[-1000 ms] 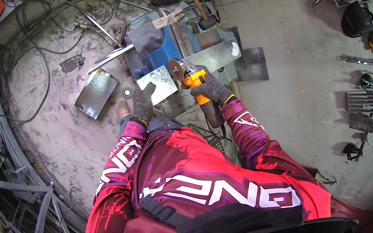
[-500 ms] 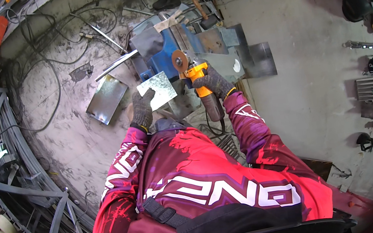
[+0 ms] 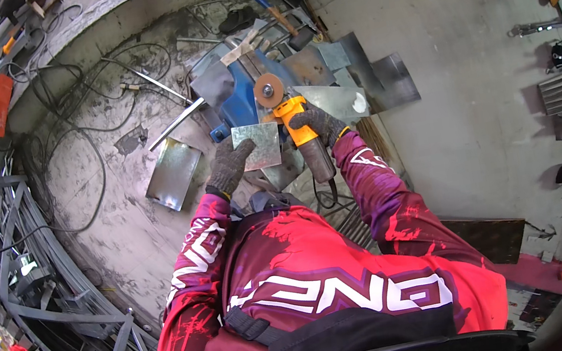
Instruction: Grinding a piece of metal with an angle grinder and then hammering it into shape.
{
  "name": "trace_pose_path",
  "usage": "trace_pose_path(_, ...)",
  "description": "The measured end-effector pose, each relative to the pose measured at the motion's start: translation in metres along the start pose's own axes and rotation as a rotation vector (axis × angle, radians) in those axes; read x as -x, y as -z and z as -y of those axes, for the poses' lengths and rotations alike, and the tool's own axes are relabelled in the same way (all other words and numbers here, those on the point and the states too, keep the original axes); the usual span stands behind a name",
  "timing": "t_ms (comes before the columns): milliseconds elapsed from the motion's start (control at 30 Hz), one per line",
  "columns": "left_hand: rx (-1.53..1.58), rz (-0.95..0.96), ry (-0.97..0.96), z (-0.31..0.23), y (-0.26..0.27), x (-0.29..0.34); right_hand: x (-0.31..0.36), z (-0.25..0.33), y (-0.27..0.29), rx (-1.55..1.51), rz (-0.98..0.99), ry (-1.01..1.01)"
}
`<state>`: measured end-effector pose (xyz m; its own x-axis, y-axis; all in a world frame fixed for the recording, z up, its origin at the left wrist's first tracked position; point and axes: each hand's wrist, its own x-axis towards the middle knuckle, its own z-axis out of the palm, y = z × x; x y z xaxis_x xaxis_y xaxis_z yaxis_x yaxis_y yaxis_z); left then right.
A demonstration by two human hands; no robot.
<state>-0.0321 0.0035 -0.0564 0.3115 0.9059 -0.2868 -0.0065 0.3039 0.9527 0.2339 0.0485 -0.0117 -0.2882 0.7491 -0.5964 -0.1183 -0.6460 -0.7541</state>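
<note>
Left hand [image 3: 231, 166] pinches a metal plate [image 3: 259, 146] by its edge. Right hand [image 3: 322, 125] grips a grinder [image 3: 304, 137] — just beside it.

The gloved right hand [image 3: 319, 124] grips an orange-and-dark angle grinder [image 3: 303, 137]. Left of the grinder, the gloved left hand [image 3: 228, 167] holds a square metal plate [image 3: 260, 147] near its edge. Farther left of the grinder lies a shiny metal sheet [image 3: 174, 173]; beyond it, a blue-handled hammer [image 3: 282, 22].

Left hand [image 3: 230, 167] partly hidden under silvery metal plate [image 3: 258, 147], red jersey [image 3: 313, 240] cut off by lower edge
</note>
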Motion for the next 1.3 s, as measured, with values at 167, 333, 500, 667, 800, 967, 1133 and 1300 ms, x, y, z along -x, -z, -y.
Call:
trace_pose_path(167, -0.049, -0.146, 0.068, 0.013, -0.007, -0.035, 0.005, -0.002, -0.002, -0.167, 0.054, -0.070)
trace_pose_path(333, 0.059, -0.209, -0.003, 0.029, -0.015, -0.060, 0.004, -0.006, 0.000, -0.227, 0.097, -0.019)
trace_pose_path(500, 0.387, -0.099, 0.163, 0.029, -0.024, -0.073, 0.001, -0.013, 0.005, -0.207, 0.019, 0.029)
trace_pose_path(667, 0.230, -0.174, 0.064, 0.043, -0.026, -0.078, 0.004, -0.015, 0.003, -0.225, 0.010, 0.066)
trace_pose_path(800, -0.014, -0.291, 0.024, 0.061, -0.022, -0.070, 0.022, -0.016, 0.008, -0.250, -0.011, 0.086)
trace_pose_path(967, -0.940, -0.452, -0.156, 0.078, 0.006, -0.027, 0.072, -0.019, 0.044, -0.272, -0.073, 0.160)
trace_pose_path(1133, -0.341, -0.668, -0.095, 0.066, -0.012, -0.011, 0.120, -0.027, 0.093, -0.309, -0.199, 0.282)
trace_pose_path(1300, 0.291, -0.842, -0.162, 0.017, -0.066, -0.007, 0.156, -0.036, 0.151, -0.374, -0.183, 0.264)
